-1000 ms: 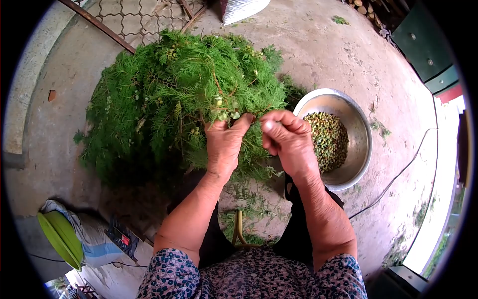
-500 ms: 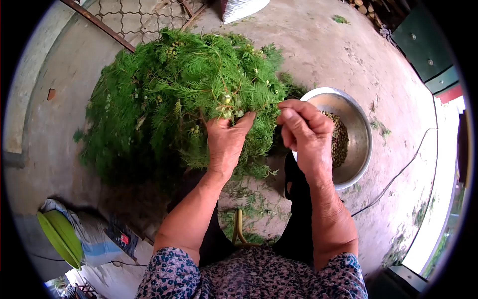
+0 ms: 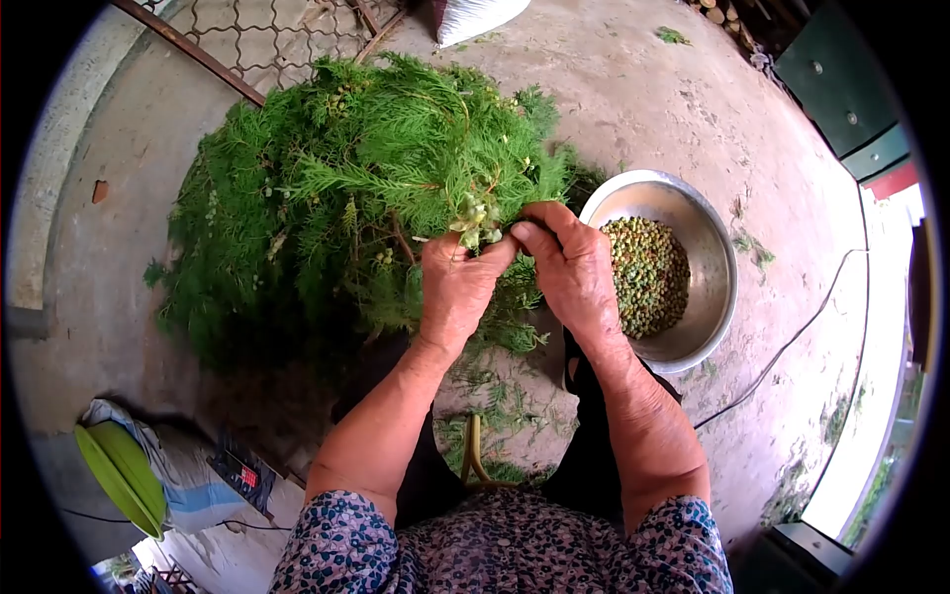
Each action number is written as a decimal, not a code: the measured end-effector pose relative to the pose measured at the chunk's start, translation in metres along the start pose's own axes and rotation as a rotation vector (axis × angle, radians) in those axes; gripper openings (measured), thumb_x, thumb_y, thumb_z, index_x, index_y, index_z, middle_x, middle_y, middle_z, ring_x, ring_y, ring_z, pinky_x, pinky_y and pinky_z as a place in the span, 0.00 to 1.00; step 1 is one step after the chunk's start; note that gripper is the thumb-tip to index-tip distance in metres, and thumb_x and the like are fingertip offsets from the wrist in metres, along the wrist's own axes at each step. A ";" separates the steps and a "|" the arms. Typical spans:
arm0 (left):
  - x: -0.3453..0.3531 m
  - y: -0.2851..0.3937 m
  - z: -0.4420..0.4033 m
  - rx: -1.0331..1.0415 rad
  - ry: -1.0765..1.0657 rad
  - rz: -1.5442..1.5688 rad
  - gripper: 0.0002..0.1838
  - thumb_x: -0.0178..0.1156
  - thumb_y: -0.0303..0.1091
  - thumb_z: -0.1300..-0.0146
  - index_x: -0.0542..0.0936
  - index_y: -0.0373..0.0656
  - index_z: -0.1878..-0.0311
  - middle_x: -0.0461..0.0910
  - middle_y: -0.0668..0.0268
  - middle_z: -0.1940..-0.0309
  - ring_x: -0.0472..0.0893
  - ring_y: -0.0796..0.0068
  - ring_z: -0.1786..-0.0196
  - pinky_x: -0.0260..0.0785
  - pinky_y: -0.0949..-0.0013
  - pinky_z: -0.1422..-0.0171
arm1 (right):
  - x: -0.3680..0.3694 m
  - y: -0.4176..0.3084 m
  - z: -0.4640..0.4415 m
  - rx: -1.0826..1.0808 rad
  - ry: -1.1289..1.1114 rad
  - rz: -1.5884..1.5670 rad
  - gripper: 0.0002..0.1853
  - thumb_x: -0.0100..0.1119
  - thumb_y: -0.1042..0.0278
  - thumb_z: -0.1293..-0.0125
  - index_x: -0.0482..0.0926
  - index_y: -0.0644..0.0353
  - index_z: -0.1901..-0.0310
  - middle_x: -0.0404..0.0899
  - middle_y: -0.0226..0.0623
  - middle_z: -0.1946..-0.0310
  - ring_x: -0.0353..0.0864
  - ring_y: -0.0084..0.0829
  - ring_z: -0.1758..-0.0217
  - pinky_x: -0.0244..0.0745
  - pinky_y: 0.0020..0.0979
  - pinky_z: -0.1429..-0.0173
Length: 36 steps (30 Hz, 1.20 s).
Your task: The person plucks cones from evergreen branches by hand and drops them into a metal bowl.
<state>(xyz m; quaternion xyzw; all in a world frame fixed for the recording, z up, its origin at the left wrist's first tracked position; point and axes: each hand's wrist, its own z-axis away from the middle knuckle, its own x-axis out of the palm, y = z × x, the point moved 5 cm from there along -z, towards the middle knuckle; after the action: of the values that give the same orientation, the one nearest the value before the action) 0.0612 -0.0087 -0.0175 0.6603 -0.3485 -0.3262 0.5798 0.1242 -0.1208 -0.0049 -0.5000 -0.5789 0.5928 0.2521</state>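
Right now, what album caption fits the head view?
Left hand and right hand meet by a pale cluster on leafy branches, near a part-filled metal bowl.

Pale concrete floor [image 3: 614,99] — heaped green branches [image 3: 327,188], metal bowl [image 3: 714,267] beside them, white sack [image 3: 480,18], scattered sprigs [image 3: 673,36]

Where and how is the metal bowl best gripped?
I'd take the metal bowl by its rim at the picture's right, coming from that side: the edge shows bare there, with floor beyond. The heaped green pieces lie toward the left, where the right hand and branches would probably crowd an approach.
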 end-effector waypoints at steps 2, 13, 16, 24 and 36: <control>0.003 0.005 0.000 -0.023 -0.015 0.089 0.02 0.60 0.23 0.47 0.79 0.37 0.69 0.77 0.75 0.76 0.70 0.89 0.73 0.63 0.79 0.70 | -0.003 0.002 -0.001 0.017 -0.017 -0.076 0.08 0.58 0.70 0.41 0.75 0.64 0.63 0.75 0.38 0.80 0.72 0.25 0.80 0.69 0.27 0.75; 0.002 -0.012 0.001 -0.242 -0.010 0.235 0.03 0.62 0.24 0.47 0.80 0.40 0.68 0.78 0.76 0.72 0.72 0.88 0.71 0.65 0.79 0.67 | -0.016 0.022 0.006 0.570 -0.030 -0.974 0.09 0.51 0.64 0.34 0.75 0.61 0.67 0.73 0.29 0.79 0.60 0.16 0.88 0.48 0.18 0.87; 0.004 -0.010 0.000 -0.197 0.008 0.269 0.06 0.64 0.27 0.48 0.79 0.43 0.65 0.79 0.75 0.73 0.65 0.91 0.78 0.55 0.83 0.76 | -0.025 0.024 0.002 0.417 -0.103 -0.769 0.08 0.52 0.64 0.35 0.75 0.60 0.62 0.72 0.28 0.78 0.59 0.14 0.86 0.49 0.16 0.85; 0.011 0.000 0.002 -0.204 -0.031 0.151 0.04 0.62 0.27 0.46 0.81 0.40 0.66 0.77 0.77 0.76 0.69 0.91 0.76 0.60 0.82 0.74 | -0.012 0.019 0.005 0.361 -0.116 -0.570 0.10 0.56 0.68 0.38 0.74 0.63 0.58 0.72 0.28 0.78 0.61 0.15 0.86 0.56 0.17 0.84; 0.000 -0.030 -0.001 -0.413 0.034 0.337 0.12 0.64 0.42 0.46 0.80 0.44 0.64 0.79 0.73 0.69 0.66 0.87 0.73 0.57 0.79 0.72 | -0.017 0.008 0.005 0.284 -0.014 -0.526 0.09 0.59 0.75 0.42 0.77 0.63 0.59 0.71 0.24 0.81 0.62 0.13 0.83 0.59 0.17 0.79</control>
<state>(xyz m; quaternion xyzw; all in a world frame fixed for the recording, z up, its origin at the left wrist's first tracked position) 0.0644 -0.0053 -0.0468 0.4660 -0.3698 -0.2782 0.7541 0.1279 -0.1396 -0.0083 -0.2885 -0.6014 0.5858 0.4604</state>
